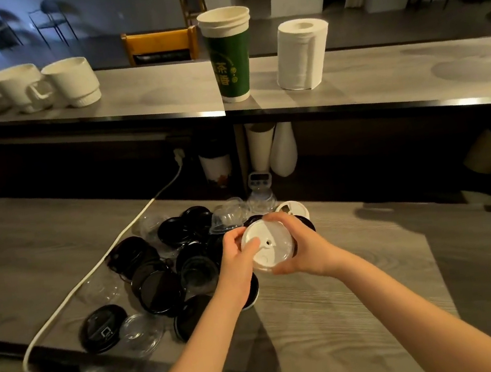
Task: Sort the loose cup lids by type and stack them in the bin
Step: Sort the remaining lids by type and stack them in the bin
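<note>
White lid (267,247) is held above the counter (347,282) between both hands. Left hand (237,255): thumb laid on the lid's top face, fingers at the left rim. Right hand (297,241): fingers curled over the far rim, thumb at the near edge. Both are grasping it. I cannot tell whether it is one lid or several nested.

Just beyond the right fingertips lies a second white lid (294,209). Left of the left fingers are black lids (157,286) and clear lids (139,329), mixed in a loose heap.

No bin in view. My estimate: early stage, whites being collected, nearly everything left to sort.
</note>
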### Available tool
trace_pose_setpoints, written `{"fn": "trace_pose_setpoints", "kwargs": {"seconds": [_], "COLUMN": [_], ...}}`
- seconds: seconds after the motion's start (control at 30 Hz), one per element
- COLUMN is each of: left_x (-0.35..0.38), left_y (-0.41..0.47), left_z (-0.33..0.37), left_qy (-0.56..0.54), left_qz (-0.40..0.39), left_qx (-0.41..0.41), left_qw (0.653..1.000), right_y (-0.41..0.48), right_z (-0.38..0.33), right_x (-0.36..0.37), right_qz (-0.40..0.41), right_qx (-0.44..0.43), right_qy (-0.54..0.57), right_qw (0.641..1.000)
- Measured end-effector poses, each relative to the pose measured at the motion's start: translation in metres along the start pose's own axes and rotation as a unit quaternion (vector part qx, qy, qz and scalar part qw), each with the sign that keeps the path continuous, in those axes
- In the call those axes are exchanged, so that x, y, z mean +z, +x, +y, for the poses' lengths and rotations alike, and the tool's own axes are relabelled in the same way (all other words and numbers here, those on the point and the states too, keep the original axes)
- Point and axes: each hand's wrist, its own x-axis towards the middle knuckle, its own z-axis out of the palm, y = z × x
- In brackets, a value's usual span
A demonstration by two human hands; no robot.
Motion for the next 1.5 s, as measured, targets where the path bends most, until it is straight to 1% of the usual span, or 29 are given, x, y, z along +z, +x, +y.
{"fn": "trace_pose_setpoints", "kwargs": {"seconds": [0.03, 0.1, 0.13, 0.2, 0.27, 0.33, 0.4, 0.43, 0.47, 0.5, 0.53, 0.57, 0.6, 0.63, 0.67, 0.73, 0.8, 0.9, 0.97, 1.07, 1.17, 1.23, 1.3, 1.5], "left_x": [-0.002, -0.006, -0.008, -0.013, -0.016, -0.022, -0.031, -0.037, -0.046, -0.057, -0.069, -0.081, -0.091, -0.099, -0.104, -0.108, -0.109, -0.106, -0.100, -0.087, -0.062, -0.038, -0.009, 0.097], "left_y": [-0.001, -0.004, -0.003, -0.002, -0.003, -0.002, 0.002, 0.004, 0.008, 0.012, 0.016, 0.018, 0.020, 0.021, 0.021, 0.022, 0.022, 0.021, 0.017, 0.009, 0.000, -0.003, -0.005, -0.012], "left_z": [-0.001, -0.001, -0.001, -0.003, -0.006, -0.009, -0.007, -0.006, -0.005, -0.003, -0.002, -0.001, -0.002, -0.004, -0.008, -0.020, -0.026, -0.023, -0.016, -0.002, 0.016, 0.026, 0.035, 0.040], "left_qy": [0.006, 0.017, 0.020, 0.019, 0.018, 0.040, 0.113, 0.179, 0.259, 0.344, 0.428, 0.506, 0.573, 0.624, 0.659, 0.692, 0.706, 0.710, 0.699, 0.666, 0.612, 0.573, 0.543, 0.511], "left_qz": [-0.004, -0.010, -0.012, -0.014, -0.015, -0.010, -0.007, 0.006, 0.035, 0.072, 0.107, 0.130, 0.136, 0.128, 0.111, 0.076, 0.065, 0.079, 0.098, 0.126, 0.132, 0.113, 0.085, -0.001], "left_qx": [0.010, 0.027, 0.031, 0.031, 0.026, 0.021, 0.033, 0.050, 0.074, 0.095, 0.100, 0.087, 0.064, 0.036, 0.013, -0.003, 0.012, 0.038, 0.053, 0.089, 0.132, 0.155, 0.174, 0.188], "left_qw": [1.000, 0.999, 0.999, 0.999, 0.999, 0.999, 0.993, 0.983, 0.962, 0.931, 0.892, 0.848, 0.805, 0.770, 0.744, 0.718, 0.705, 0.699, 0.706, 0.730, 0.769, 0.797, 0.817, 0.839], "right_y": [0.000, 0.002, 0.002, 0.004, 0.009, 0.014, 0.019, 0.022, 0.025, 0.028, 0.030, 0.032, 0.033, 0.032, 0.032, 0.029, 0.027, 0.025, 0.023, 0.017, 0.006, -0.004, -0.020, -0.094], "right_z": [-0.001, -0.002, -0.002, 0.001, 0.005, 0.008, 0.007, 0.007, 0.008, 0.010, 0.012, 0.013, 0.016, 0.017, 0.020, 0.022, 0.022, 0.020, 0.018, 0.013, 0.005, 0.003, 0.005, 0.027], "right_x": [0.000, 0.002, 0.004, 0.008, 0.012, 0.017, 0.023, 0.024, 0.025, 0.024, 0.021, 0.018, 0.015, 0.013, 0.011, 0.008, 0.007, 0.004, 0.001, -0.005, -0.016, -0.028, -0.045, -0.120], "right_qz": [-0.011, -0.039, -0.039, -0.004, 0.016, 0.015, 0.035, 0.063, 0.099, 0.136, 0.165, 0.183, 0.189, 0.186, 0.181, 0.175, 0.171, 0.168, 0.168, 0.166, 0.170, 0.181, 0.202, 0.288], "right_qx": [0.001, 0.033, 0.066, 0.136, 0.162, 0.162, 0.154, 0.150, 0.148, 0.152, 0.160, 0.169, 0.179, 0.188, 0.195, 0.199, 0.198, 0.192, 0.185, 0.172, 0.147, 0.137, 0.132, 0.121], "right_qy": [0.006, 0.075, 0.126, 0.193, 0.193, 0.173, 0.155, 0.140, 0.126, 0.121, 0.127, 0.138, 0.148, 0.156, 0.165, 0.177, 0.178, 0.177, 0.192, 0.230, 0.264, 0.265, 0.263, 0.278], "right_qw": [1.000, 0.996, 0.989, 0.972, 0.968, 0.971, 0.975, 0.977, 0.976, 0.972, 0.965, 0.959, 0.954, 0.952, 0.950, 0.948, 0.949, 0.951, 0.949, 0.943, 0.938, 0.937, 0.934, 0.908]}}
